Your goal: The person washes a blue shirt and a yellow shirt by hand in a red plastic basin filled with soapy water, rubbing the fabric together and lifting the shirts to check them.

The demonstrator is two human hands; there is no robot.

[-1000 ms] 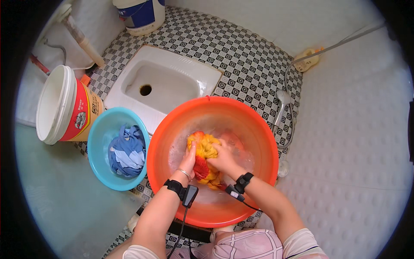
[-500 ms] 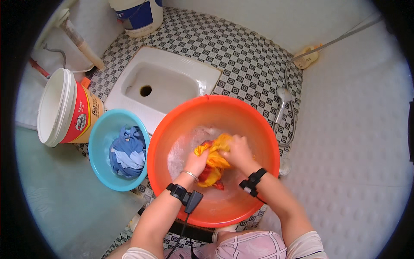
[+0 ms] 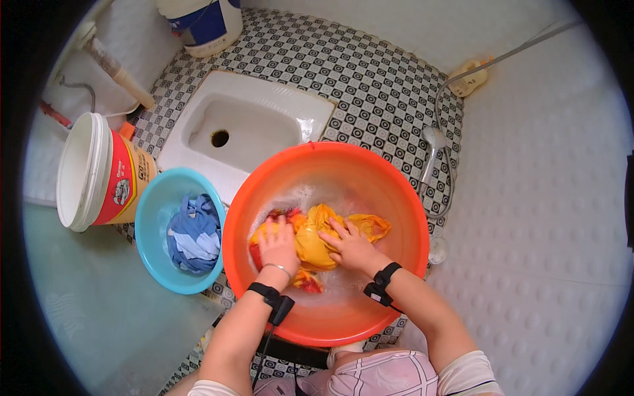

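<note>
A yellow and red cloth (image 3: 316, 237) lies spread and wet in soapy water inside a large orange basin (image 3: 403, 198). My left hand (image 3: 277, 247) rests on the cloth's left part, palm down with its fingers stretched out. On the right part of the same cloth, my right hand (image 3: 352, 247) lies with fingers spread. Neither hand grips the fabric. Whether the cloth is a garment I cannot tell. A dark strap with a small device sits on each wrist, and a bracelet circles the left one.
Left of the orange basin stands a light-blue basin (image 3: 146, 228) with blue cloth (image 3: 195, 231) in it. Behind are a white bucket (image 3: 86, 171), a squat toilet (image 3: 264, 92) and another bucket (image 3: 211, 30). A shower head (image 3: 432, 148) with its hose lies along the right wall.
Both hands have let go of the bunched cloth and opened. They have moved apart a little, and the cloth now lies spread wider in the water.
</note>
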